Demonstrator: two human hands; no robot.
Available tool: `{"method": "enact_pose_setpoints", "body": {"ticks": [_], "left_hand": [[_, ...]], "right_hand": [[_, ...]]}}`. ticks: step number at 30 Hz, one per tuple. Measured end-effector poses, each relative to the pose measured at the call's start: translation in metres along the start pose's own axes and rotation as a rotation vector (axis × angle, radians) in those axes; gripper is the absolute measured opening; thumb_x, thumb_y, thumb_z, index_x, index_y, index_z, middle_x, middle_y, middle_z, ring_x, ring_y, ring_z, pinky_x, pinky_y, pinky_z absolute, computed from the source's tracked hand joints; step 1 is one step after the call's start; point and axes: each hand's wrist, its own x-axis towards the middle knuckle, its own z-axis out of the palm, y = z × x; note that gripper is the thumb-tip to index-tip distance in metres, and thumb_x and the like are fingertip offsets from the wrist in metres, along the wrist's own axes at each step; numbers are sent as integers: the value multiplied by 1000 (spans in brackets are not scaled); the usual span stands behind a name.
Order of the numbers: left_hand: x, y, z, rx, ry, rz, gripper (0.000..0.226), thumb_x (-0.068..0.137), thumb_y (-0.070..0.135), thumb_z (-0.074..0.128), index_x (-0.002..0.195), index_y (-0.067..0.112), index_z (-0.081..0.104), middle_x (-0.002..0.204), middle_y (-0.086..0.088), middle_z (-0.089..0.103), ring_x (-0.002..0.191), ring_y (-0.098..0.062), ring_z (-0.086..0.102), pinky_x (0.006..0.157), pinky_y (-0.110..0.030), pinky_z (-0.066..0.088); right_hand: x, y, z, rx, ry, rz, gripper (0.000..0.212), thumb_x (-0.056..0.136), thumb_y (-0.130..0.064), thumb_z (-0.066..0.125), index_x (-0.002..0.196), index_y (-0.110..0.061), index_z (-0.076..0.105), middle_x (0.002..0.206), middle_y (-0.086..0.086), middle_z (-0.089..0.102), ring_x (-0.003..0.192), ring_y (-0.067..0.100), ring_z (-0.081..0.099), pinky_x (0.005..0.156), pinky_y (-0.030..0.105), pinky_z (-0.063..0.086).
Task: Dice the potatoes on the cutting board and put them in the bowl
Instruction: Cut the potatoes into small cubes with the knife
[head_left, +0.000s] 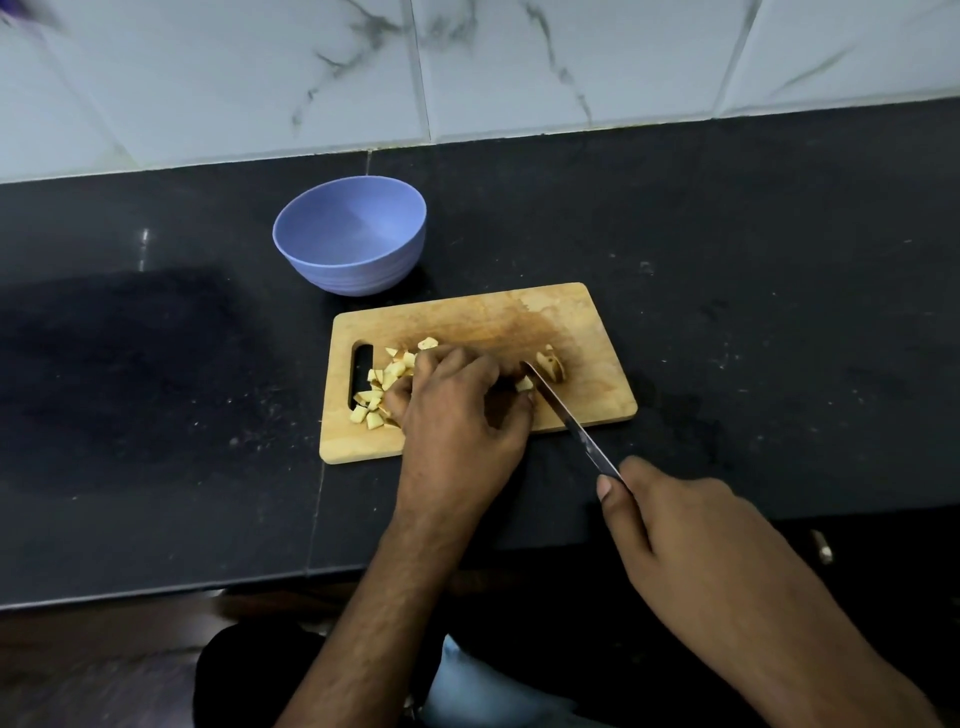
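A wooden cutting board (582, 332) lies on the black counter. Several diced potato pieces (376, 387) are piled at its left end by the handle slot. My left hand (457, 410) sits curled on the board and pinches a small potato piece (524, 384) against it. My right hand (691, 525) grips the handle of a knife (566, 418), whose blade tip rests on the board right beside that piece. More sliced potato (550, 364) lies just beyond the blade. An empty blue bowl (350, 244) stands behind the board's left corner.
The black counter (753, 312) runs left and right of the board, backed by a white marble-tiled wall (467, 67). The counter's front edge lies just below my forearms. A small metal object (822, 545) sits at that edge on the right.
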Motion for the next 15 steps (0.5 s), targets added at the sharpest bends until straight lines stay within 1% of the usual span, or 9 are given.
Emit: {"method": "enact_pose_setpoints", "body": {"ticks": [2,8,11,15], "left_hand": [[0,1,0,-18,5,0,19,84,39,74,102,33,72,105,22,61,119,-3,40,102,-51,29],[2,0,-1,-22,-5,7,17,85,36,75,101,35,71,106,25,59,123,-1,41,104,-48,26],[3,-1,-1,-30,-7,14,15,85,34,76,99,35,71,110,23,65,127,-1,43,105,-46,26],[3,1,-2,-45,2,22,15,84,33,78,98,33,73,107,23,65,121,-3,47,103,-45,28]], "right_hand": [[1,-1,1,-2,1,-15,34,101,-53,20,88,-31,42,65,-3,58,56,9,58,61,29,55],[4,-6,-2,-13,-22,-44,32,102,-51,19,89,-31,41,65,-3,56,53,9,55,54,24,48],[6,-9,-4,-10,-40,-45,33,103,-50,19,89,-31,42,66,-2,56,53,9,54,53,25,48],[9,-10,-4,3,-47,-50,34,103,-50,19,91,-32,45,66,-2,57,54,10,56,54,27,52]]}}
